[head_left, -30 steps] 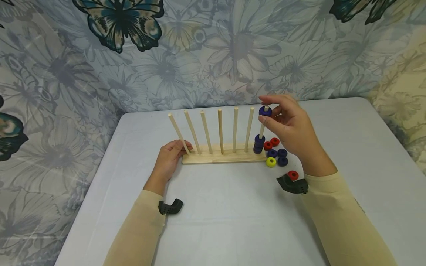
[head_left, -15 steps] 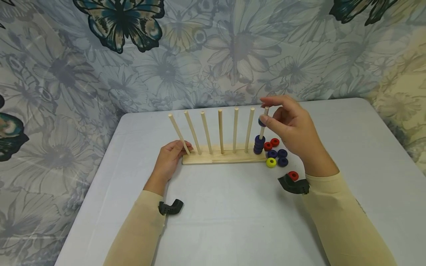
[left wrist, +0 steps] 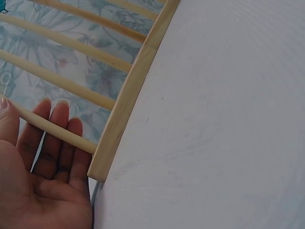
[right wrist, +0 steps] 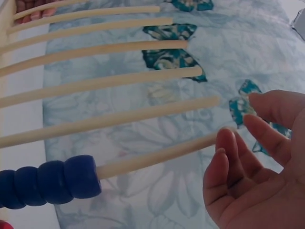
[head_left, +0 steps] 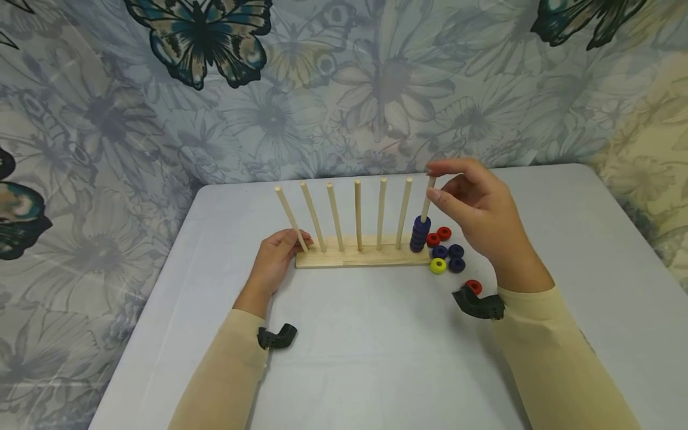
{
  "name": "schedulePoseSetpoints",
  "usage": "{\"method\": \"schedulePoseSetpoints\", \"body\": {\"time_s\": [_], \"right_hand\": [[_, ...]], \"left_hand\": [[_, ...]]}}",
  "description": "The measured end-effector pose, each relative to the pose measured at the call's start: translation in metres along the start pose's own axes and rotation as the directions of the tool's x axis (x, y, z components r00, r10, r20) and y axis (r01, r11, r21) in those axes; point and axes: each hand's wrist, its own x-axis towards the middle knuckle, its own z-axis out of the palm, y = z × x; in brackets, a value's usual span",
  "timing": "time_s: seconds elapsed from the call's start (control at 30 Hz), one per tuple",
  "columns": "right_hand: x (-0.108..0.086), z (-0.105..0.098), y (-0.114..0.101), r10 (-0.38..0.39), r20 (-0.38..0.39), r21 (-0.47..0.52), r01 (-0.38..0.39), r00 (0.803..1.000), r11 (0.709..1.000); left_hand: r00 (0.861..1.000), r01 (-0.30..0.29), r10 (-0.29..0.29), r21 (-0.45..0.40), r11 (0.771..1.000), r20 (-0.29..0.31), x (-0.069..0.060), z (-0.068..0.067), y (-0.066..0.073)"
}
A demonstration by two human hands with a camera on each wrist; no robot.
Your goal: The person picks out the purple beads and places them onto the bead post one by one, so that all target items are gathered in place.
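Note:
A wooden stand has a flat base [head_left: 365, 258] and a row of several upright pegs [head_left: 358, 215]. On its rightmost peg [head_left: 428, 200] sits a stack of blue rings [right wrist: 57, 181], resting down at the base. My right hand [head_left: 475, 212] is at the top of that peg, thumb and forefinger on either side of its tip, with no ring between them. With my left hand [head_left: 274, 260] I hold the leftmost peg [left wrist: 57, 131] near its foot, the thumb on one side and the fingers behind.
Beside the base's right end lie loose red rings [head_left: 444, 233], blue rings [head_left: 456, 264] and a yellow ring [head_left: 438, 266]. Another red ring [head_left: 473, 287] lies nearer, partly behind the right wrist's black mount [head_left: 478, 303]. A patterned cloth [head_left: 387, 89] hangs behind the white table [head_left: 349, 358].
The blue ring between my right thumb and forefinger has slid down the rightmost peg onto the stack, leaving those fingers. My left hand keeps its place on the leftmost peg.

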Motion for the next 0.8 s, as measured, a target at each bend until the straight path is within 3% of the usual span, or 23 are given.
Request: {"method": "schedulePoseSetpoints", "body": {"time_s": [0.2, 0.4, 0.8], "right_hand": [[-0.002, -0.007, -0.006, -0.025, -0.031, 0.112, 0.028, 0.999, 0.993], [-0.004, -0.016, -0.013, -0.002, -0.048, 0.209, 0.012, 0.999, 0.978], [-0.007, -0.035, -0.014, -0.002, -0.053, 0.185, 0.011, 0.999, 0.983]], "left_hand": [[1.0, 0.002, -0.002, -0.008, 1.0, -0.004, 0.001, 0.002, -0.002], [1.0, -0.002, 0.002, -0.004, 1.0, -0.005, 0.001, 0.001, -0.004], [1.0, 0.0, 0.0, -0.003, 1.0, -0.002, 0.0, -0.001, -0.003]]}}
